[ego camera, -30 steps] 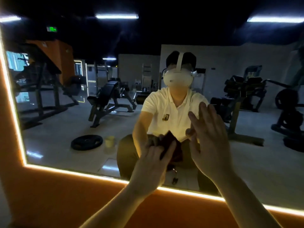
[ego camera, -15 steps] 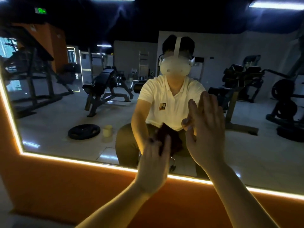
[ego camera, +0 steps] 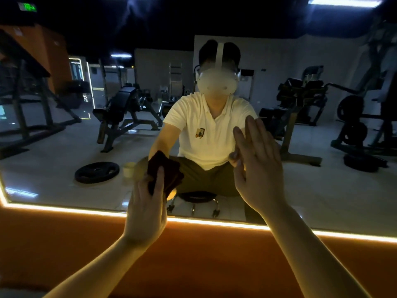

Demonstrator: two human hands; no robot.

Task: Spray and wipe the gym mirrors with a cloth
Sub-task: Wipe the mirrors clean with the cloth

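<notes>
**Grip closed on dark cloth [ego camera: 171, 173] at gym mirror [ego camera: 322, 190]**

Grip of the left hand [ego camera: 146, 207] is clamped on a folded, dark red cloth. The thumb lies up its face and the other fingers curl at its left edge. The hand holds the cloth at the lower part of the mirror, just above the glowing light strip [ego camera: 64, 209] that frames the glass. The right hand [ego camera: 260, 175], just beside it, is raised with its grip apart and holds nothing. Its fingers are straight and close together, palm toward the glass. Whether it touches the surface cannot be told from here. Both bare forearms reach up across the orange wall [ego camera: 204, 254] below the mirror. Reflected in the glass, the person sits on a round black stool [ego camera: 198, 195], wearing a pale polo shirt [ego camera: 199, 117] and a white headset [ego camera: 217, 82]. A black weight plate [ego camera: 96, 172] and a small pale cup [ego camera: 129, 169] lie on the reflected tiled floor, left of the cloth. A weight bench [ego camera: 122, 108] stands beyond them, with more dark machines to the right under ceiling tube lights.
</notes>
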